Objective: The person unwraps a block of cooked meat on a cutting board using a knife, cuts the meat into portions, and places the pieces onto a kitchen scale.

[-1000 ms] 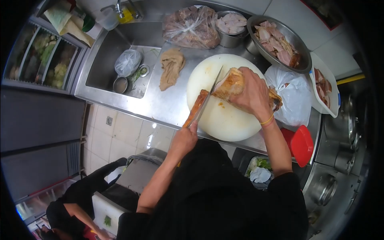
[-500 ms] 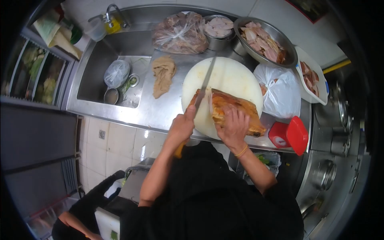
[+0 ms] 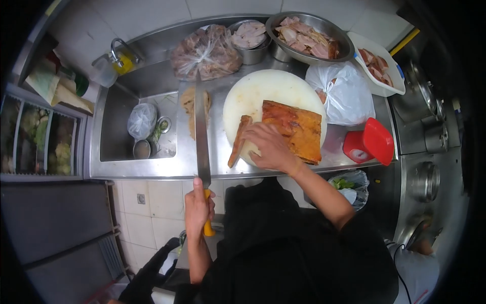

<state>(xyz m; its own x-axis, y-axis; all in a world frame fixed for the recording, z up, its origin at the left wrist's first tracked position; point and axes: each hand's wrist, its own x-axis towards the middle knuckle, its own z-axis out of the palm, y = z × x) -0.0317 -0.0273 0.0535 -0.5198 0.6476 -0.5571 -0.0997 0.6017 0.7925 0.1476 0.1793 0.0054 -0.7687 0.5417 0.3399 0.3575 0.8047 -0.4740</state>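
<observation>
A long knife (image 3: pixel 202 131) with a yellow handle points away from me, its blade over the counter left of the round white cutting board (image 3: pixel 273 83). My left hand (image 3: pixel 199 206) is closed around the handle, in front of the counter edge. On the board lies a block of browned, smoked-looking meat (image 3: pixel 298 124), with a narrow cut slice (image 3: pixel 237 144) apart from it on the left. My right hand (image 3: pixel 268 147) reaches across the block's lower left, fingertips touching the slice's right side, thumb spread away from it.
A crumpled brown cloth (image 3: pixel 188 109) lies left of the board, beside the sink (image 3: pixel 134 159). Behind stand a bag of meat (image 3: pixel 207 55) and a steel bowl (image 3: pixel 344 45) of sliced meat. To the right are a white plastic bag (image 3: pixel 349 96) and an open red container (image 3: pixel 357 144).
My left hand has drawn the knife off the board, left and toward me. My right hand has shifted left from the block's top to the slice, which now lies separate.
</observation>
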